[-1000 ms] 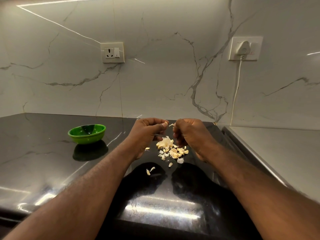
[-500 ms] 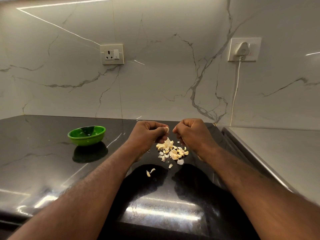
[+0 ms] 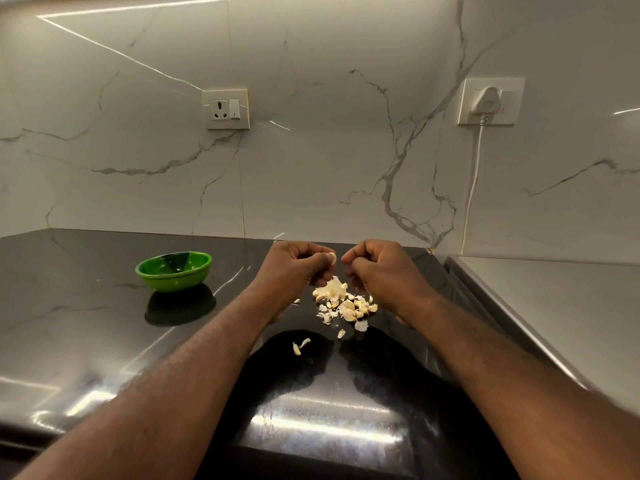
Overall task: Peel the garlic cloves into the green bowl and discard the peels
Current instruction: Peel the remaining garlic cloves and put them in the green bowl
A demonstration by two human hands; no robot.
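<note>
Head view: left hand [image 3: 294, 268] pinches small pale garlic clove [image 3: 332, 258] at fingertips, right hand [image 3: 377, 268] curled just beside it — contents can't be told — above pile of cloves & papery peels [image 3: 343, 303]; glossy green round bowl [image 3: 173, 283] lies well to the left, i.e. nearer left hand.

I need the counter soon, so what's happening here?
A person is peeling garlic over the black countertop. The left hand pinches a garlic clove; the right hand is curled close beside it, its hold hidden. A pile of cloves and peels lies under the hands. The green bowl to the left looks empty.
</note>
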